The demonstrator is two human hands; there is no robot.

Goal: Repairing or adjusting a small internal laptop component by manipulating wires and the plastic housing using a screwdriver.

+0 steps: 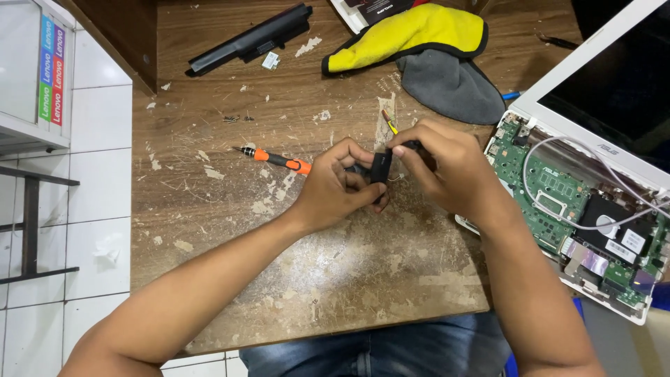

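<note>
My left hand (335,188) has its fingers curled tight around a small black part (380,167), thumb pressed on its near face, and my right hand (447,171) pinches the same part from the other side, fingertips closed on its top edge. I cannot tell exactly what the part is; thin coloured wires (389,120) run from it away toward the far side. The part sits in the air just above the middle of the worn wooden table (335,272), between both hands. Just left of my left hand lies an orange-handled screwdriver (276,159), its tip pointing left, nearly touching my knuckles. To the right, close beside my right wrist, is an opened white laptop (593,209) with its green circuit board (537,181) exposed and pale cables (593,227) looping over it. On the far side lie a yellow cloth (412,35) overlapping a grey cloth (450,87), and further left a long black battery pack (251,40), well apart from my hands. A few tiny screws (234,119) lie on the table beyond the screwdriver. White floor tiles (91,202) show at the left.
</note>
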